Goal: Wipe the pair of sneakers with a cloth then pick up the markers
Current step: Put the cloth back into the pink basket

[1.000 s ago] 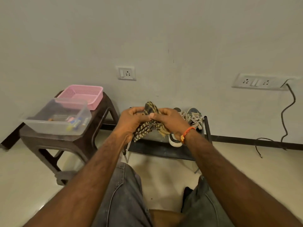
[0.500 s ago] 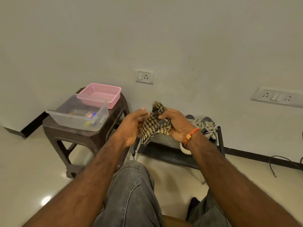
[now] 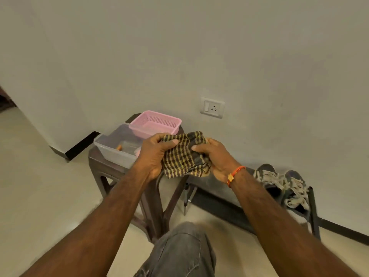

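Head view: both hands (image 3: 154, 156) grip checked cloth (image 3: 184, 154).

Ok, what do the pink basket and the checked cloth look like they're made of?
The pink basket looks like moulded plastic: a smooth matte rim and slotted mesh walls. The checked cloth, bunched between both hands, looks like soft woven fabric, probably cotton, going by its folds and yarn-striped checks.

I see the cloth (image 3: 184, 154) held between my left hand (image 3: 153, 156) and right hand (image 3: 216, 158), in front of the stool (image 3: 111, 172). On the stool sits a clear tub (image 3: 117, 148), with a basket (image 3: 155, 123) just behind it. To the right, the sneakers (image 3: 283, 186) stand side by side on a low rack (image 3: 229, 208) against the wall. A wall socket (image 3: 212, 107) is above, between stool and rack.
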